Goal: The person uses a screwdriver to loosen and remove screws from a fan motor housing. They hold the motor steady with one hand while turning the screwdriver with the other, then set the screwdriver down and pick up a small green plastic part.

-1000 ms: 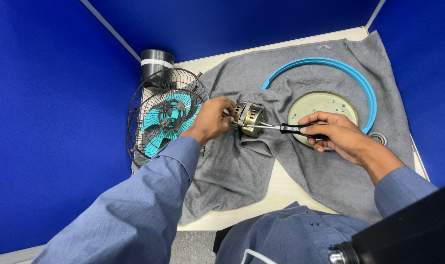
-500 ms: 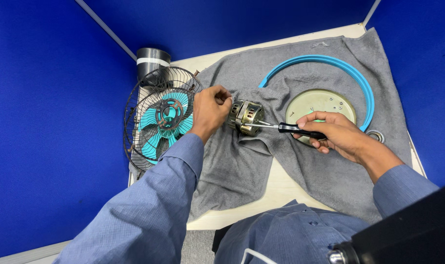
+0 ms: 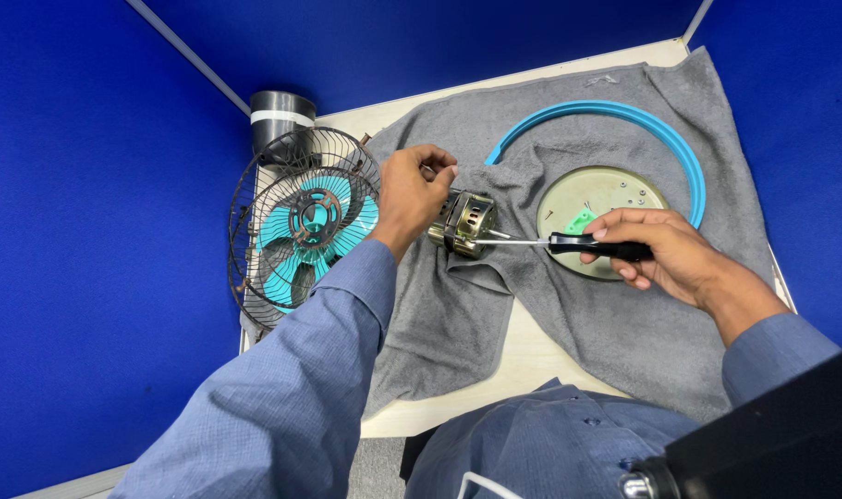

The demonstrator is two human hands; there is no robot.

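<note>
Since the earlier frame the left hand (image 3: 412,194) has shifted a little up and off the fan motor (image 3: 463,222), its curled fingers (image 3: 439,174) now closed around the motor's left, rear end rather than over its top. From left to right lie the wire fan guard with teal blades (image 3: 305,226), the brass-coloured motor on the grey cloth (image 3: 458,323) over the desk (image 3: 523,356), just right of those fingers, then the screwdriver (image 3: 569,244). Its tip meets the motor's right face and its black handle is gripped tight in the right hand (image 3: 666,254), over the round base plate (image 3: 569,199).

Blue partition walls (image 3: 79,231), pale table (image 3: 532,356), grey cloth (image 3: 439,323) spread over it
</note>
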